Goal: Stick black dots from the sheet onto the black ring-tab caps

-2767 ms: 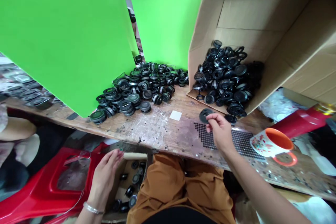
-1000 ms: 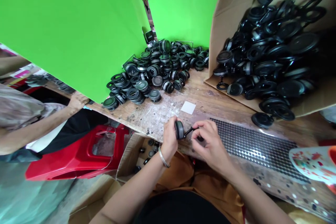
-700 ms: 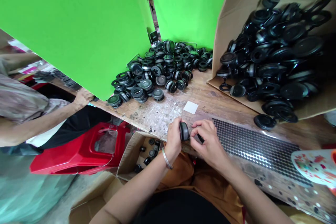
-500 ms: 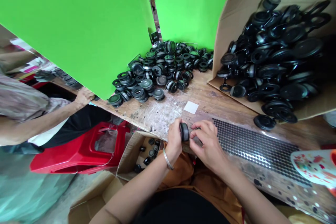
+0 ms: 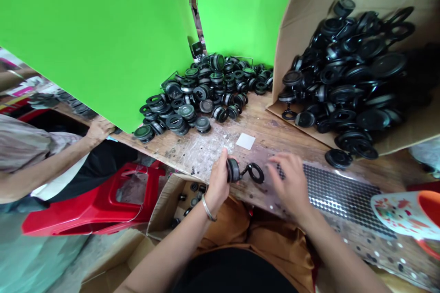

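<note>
My left hand (image 5: 219, 175) grips a black round holder (image 5: 233, 170) by its ribbed disc, above the table's front edge. From the disc a short jointed arm runs right to a flat black ring (image 5: 256, 173), which hangs free of both hands. To the right of the ring is my right hand (image 5: 290, 183), its fingers apart and slightly blurred, with nothing visible in them. It covers the left end of a sheet of small black dots (image 5: 343, 197). A white square card (image 5: 245, 141) lies on the table beyond the hands.
Similar black holders are heaped (image 5: 202, 94) against green panels (image 5: 85, 32). More fill a cardboard box (image 5: 285, 23) lying open at right. A spotted cup (image 5: 395, 210) stands near right. Below left are an open carton (image 5: 161, 192), a red stool (image 5: 85, 206) and another person's hand (image 5: 101, 129).
My right hand has moved right, away from the holder, toward the dot sheet. The ring on its arm now shows uncovered. My left hand still grips the disc. The view has shifted slightly.
</note>
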{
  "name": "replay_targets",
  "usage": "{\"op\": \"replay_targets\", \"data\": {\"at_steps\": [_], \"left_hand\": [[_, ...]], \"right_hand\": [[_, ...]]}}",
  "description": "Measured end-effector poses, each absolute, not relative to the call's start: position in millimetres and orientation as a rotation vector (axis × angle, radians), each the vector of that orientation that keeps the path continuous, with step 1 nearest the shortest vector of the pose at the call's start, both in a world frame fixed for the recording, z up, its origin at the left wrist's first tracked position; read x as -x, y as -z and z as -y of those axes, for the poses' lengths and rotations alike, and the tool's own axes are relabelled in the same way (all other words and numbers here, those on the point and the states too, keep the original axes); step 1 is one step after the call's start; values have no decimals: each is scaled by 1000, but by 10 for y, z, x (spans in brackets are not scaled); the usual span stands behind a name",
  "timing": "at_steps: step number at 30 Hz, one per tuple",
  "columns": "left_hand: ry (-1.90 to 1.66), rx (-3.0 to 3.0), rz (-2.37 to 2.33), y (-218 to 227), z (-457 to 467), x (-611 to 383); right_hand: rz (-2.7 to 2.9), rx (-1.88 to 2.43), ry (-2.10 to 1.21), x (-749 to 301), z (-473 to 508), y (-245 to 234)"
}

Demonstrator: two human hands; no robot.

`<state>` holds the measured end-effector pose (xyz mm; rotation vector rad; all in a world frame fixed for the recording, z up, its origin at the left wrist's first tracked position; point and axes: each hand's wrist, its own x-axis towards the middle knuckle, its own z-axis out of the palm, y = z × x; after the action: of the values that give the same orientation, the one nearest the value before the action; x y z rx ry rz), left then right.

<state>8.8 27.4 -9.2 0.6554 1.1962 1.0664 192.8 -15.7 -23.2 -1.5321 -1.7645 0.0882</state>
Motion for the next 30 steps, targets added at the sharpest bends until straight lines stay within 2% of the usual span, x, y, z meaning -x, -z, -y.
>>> {"op": "replay_targets", "data": {"at_steps": [4,12,18,22,27,30], "left_hand": [[-1112,-636,-1196,92,-301,-71],[-1103,-702,-1249,62,-323,-74],[-1111,-680,-1286,69,-338,-86],[-1152,-750,-1333,72,-333,-67],[-1163,-892,-1342,77,-306,-57],[-1163,-991,-1345,67,-278,-77]], "right_hand": [[1808,1913,-280,-2327,-284,378],[1995,2039,-366,-2326,-529,464],[2025,2070,-302,-2282,-542,458],[1995,1997,-222,-2201,-421,417],[1835,1389,-345,-1946,-161,190],[1853,1232,-393,-1795,-61,96]]}}
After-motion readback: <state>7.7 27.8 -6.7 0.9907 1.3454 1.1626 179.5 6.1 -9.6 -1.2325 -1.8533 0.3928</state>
